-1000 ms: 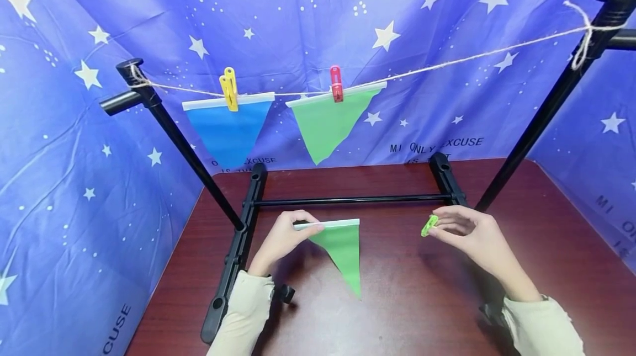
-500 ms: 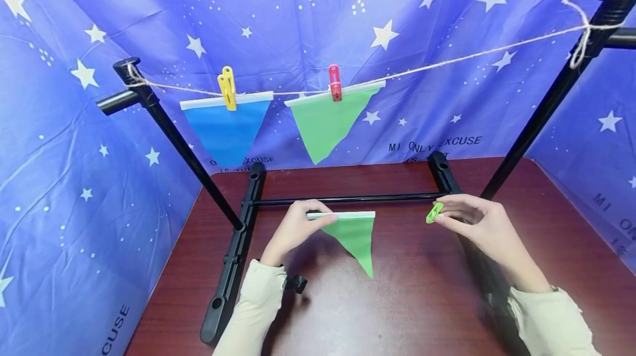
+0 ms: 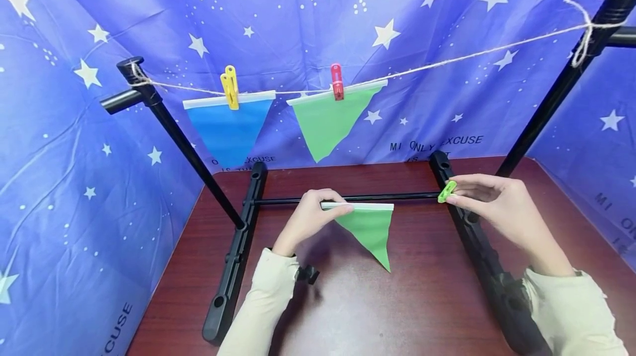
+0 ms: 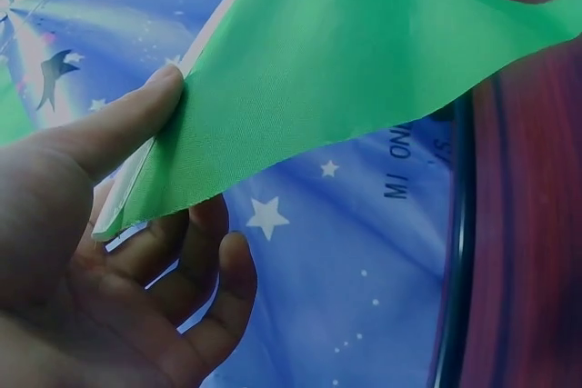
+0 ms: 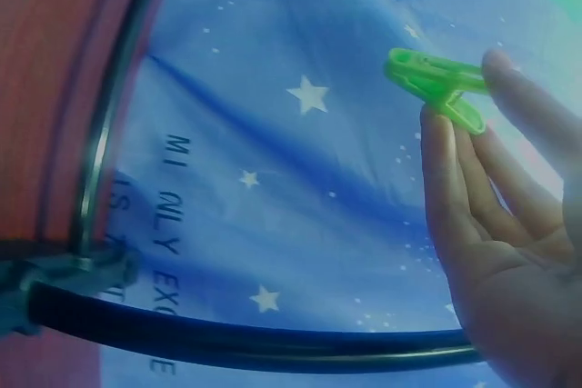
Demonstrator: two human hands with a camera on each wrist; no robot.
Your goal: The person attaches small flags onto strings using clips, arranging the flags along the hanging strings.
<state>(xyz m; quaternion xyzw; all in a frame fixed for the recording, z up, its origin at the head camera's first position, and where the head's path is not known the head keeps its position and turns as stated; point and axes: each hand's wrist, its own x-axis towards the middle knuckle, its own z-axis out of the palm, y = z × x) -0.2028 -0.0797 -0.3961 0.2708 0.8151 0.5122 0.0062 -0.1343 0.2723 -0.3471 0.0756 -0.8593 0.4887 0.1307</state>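
My left hand (image 3: 313,218) pinches a green triangular pennant (image 3: 370,226) by its white top edge, thumb in front. The pennant hangs above the table, its tip pointing down; the left wrist view shows the thumb on the white band (image 4: 214,29). Off to the right, my right hand (image 3: 502,210) holds a light green clothespin (image 3: 448,191) between thumb and fingertips. In the right wrist view the clothespin (image 5: 436,84) has its handle ends between them. On the string (image 3: 462,59) hang a blue pennant (image 3: 228,129) under a yellow clothespin (image 3: 230,88) and a green one (image 3: 333,118) under a red clothespin (image 3: 337,82).
A black stand carries the string between its left post (image 3: 184,138) and right post (image 3: 551,91). A low crossbar (image 3: 397,197) joins its feet behind my hands. Below lies a dark red wooden table (image 3: 377,306); a blue star-patterned curtain (image 3: 308,19) surrounds it.
My left hand has carried the pennant up and to the right. The right hand, still holding the clothespin, has risen and shifted slightly right. The hanging pennants stay in place.
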